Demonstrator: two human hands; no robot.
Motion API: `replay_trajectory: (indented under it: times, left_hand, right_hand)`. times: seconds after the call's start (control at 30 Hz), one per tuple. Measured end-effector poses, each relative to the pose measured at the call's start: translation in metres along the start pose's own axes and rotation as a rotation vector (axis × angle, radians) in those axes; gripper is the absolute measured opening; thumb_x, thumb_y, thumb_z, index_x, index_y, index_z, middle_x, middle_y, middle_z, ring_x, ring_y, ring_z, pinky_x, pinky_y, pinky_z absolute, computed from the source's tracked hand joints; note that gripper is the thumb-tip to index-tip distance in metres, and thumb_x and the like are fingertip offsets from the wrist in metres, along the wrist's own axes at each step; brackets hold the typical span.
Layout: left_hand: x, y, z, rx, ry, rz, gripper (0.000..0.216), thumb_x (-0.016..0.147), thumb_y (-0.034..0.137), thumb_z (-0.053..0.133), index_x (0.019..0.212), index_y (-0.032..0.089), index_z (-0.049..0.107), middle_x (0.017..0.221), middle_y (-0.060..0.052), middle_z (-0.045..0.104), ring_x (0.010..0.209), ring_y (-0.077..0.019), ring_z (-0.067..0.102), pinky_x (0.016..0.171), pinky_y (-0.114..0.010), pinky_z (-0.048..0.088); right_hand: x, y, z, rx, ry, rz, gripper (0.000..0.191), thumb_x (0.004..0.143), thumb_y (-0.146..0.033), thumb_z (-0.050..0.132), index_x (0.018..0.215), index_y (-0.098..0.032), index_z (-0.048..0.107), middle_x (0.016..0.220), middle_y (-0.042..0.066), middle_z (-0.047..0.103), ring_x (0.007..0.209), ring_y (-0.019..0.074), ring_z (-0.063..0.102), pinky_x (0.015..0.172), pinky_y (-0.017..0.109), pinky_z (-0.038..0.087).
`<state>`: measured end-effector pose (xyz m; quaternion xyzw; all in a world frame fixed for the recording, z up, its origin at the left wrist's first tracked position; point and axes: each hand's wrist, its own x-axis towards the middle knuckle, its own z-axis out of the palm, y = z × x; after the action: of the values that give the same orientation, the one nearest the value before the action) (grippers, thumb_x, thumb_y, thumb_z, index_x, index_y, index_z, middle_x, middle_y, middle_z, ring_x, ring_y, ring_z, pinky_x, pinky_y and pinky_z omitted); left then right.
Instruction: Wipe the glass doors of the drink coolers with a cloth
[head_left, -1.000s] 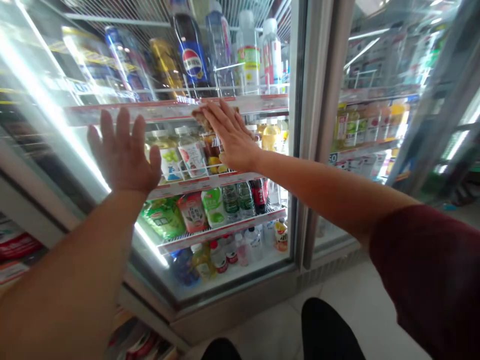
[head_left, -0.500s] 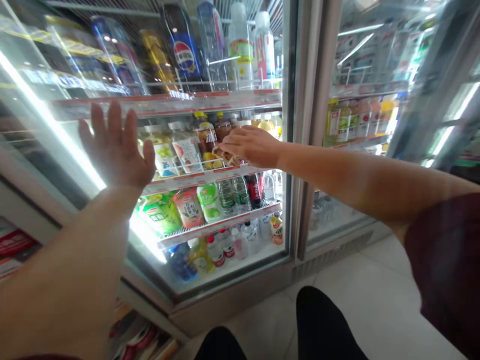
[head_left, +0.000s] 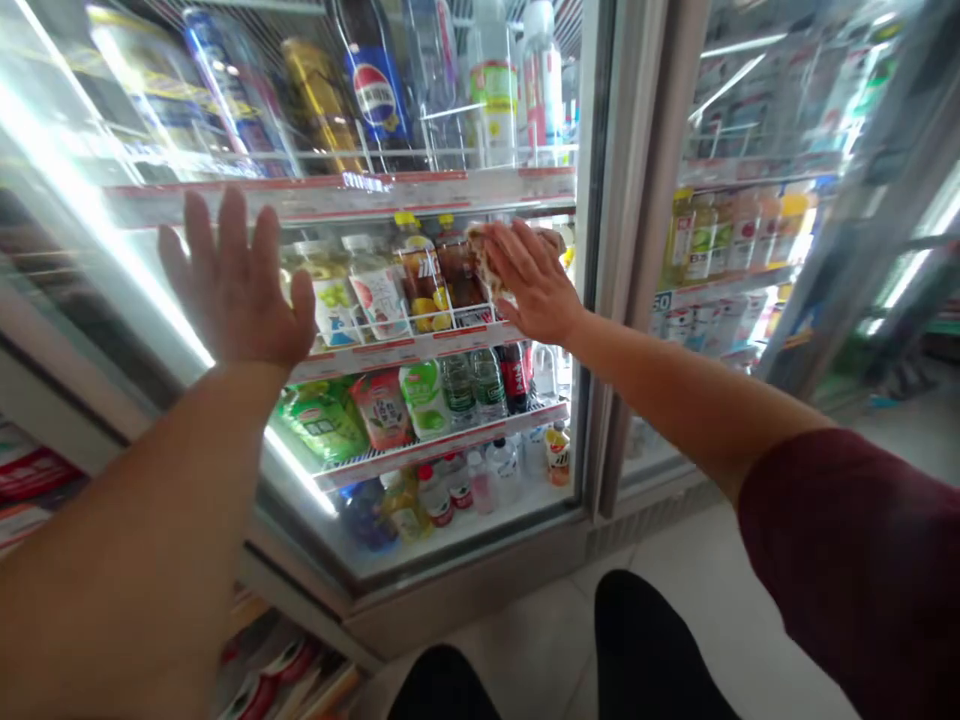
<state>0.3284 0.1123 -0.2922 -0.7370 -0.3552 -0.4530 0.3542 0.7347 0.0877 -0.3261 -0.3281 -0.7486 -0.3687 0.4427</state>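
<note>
My left hand (head_left: 236, 285) lies flat against the glass of the drinks fridge door (head_left: 225, 130), fingers spread, holding nothing. My right hand (head_left: 534, 285) presses a small brownish patterned cloth (head_left: 482, 258) against the glass in front of the second shelf. The cloth shows at my fingertips, next to brown bottles (head_left: 439, 265) behind the glass. Both forearms reach forward, and a dark red sleeve (head_left: 862, 560) covers my right upper arm.
Shelves behind the glass hold several bottles, among them a Pepsi bottle (head_left: 375, 85) up top and green-labelled drinks (head_left: 424, 395) lower down. A metal door frame (head_left: 600, 300) separates a second cooler (head_left: 735, 230) on the right. My dark trouser knees (head_left: 645, 640) show over a pale floor.
My right hand with the cloth dropped from the upper shelf edge to the middle shelf, then rose and shifted right. My left hand has stayed flat on the glass.
</note>
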Motion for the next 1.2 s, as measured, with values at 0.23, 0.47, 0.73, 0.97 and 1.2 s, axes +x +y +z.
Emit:
replay_trajectory:
  times: [0.23, 0.47, 0.73, 0.97, 1.2]
  left_hand:
    - [0.001, -0.014, 0.007, 0.022, -0.033, -0.01, 0.091, 0.096, 0.045, 0.059, 0.177, 0.032, 0.019, 0.185, 0.002, 0.006, 0.172, -0.0329, -0.007, 0.136, -0.066, -0.013]
    - [0.0, -0.004, 0.002, 0.052, 0.01, 0.011, 0.088, 0.097, 0.044, 0.054, 0.177, 0.03, 0.02, 0.184, -0.002, 0.011, 0.172, -0.0358, 0.0, 0.135, -0.072, -0.005]
    - [0.002, 0.003, -0.003, -0.036, -0.004, -0.023, 0.088, 0.096, 0.053, 0.059, 0.175, 0.027, 0.028, 0.183, -0.005, 0.017, 0.171, -0.0389, 0.001, 0.134, -0.072, -0.009]
    - [-0.001, -0.002, 0.001, 0.031, 0.017, 0.032, 0.083, 0.101, 0.047, 0.054, 0.177, 0.03, 0.022, 0.184, -0.001, 0.013, 0.172, -0.036, 0.002, 0.135, -0.071, -0.004]
    - [-0.001, 0.001, 0.003, 0.073, 0.019, 0.012, 0.081, 0.101, 0.043, 0.051, 0.176, 0.029, 0.024, 0.184, -0.002, 0.015, 0.172, -0.0338, 0.002, 0.136, -0.07, -0.002]
  right_hand:
    - [0.01, 0.024, -0.029, -0.034, -0.174, -0.153, 0.068, 0.104, -0.016, 0.031, 0.166, -0.039, 0.047, 0.172, -0.008, 0.049, 0.167, 0.0198, 0.033, 0.142, 0.055, 0.02]
    - [0.027, 0.007, 0.003, 0.004, 0.068, -0.008, 0.062, 0.108, -0.029, 0.026, 0.164, -0.027, 0.051, 0.173, 0.0, 0.049, 0.17, 0.0185, 0.022, 0.141, 0.047, 0.016]
    - [0.065, -0.005, -0.003, 0.004, -0.028, -0.11, 0.06, 0.107, -0.032, 0.029, 0.161, -0.035, 0.055, 0.168, -0.007, 0.054, 0.165, 0.0223, 0.038, 0.14, 0.05, 0.018]
    - [0.067, -0.033, 0.008, 0.013, 0.047, -0.067, 0.064, 0.106, -0.044, 0.029, 0.162, -0.03, 0.055, 0.17, -0.004, 0.052, 0.167, 0.0242, 0.035, 0.141, 0.045, 0.013]
    - [0.11, -0.027, 0.018, 0.036, 0.117, -0.002, 0.059, 0.105, -0.034, 0.031, 0.156, -0.046, 0.057, 0.168, -0.013, 0.053, 0.163, 0.0184, 0.041, 0.141, 0.043, 0.014]
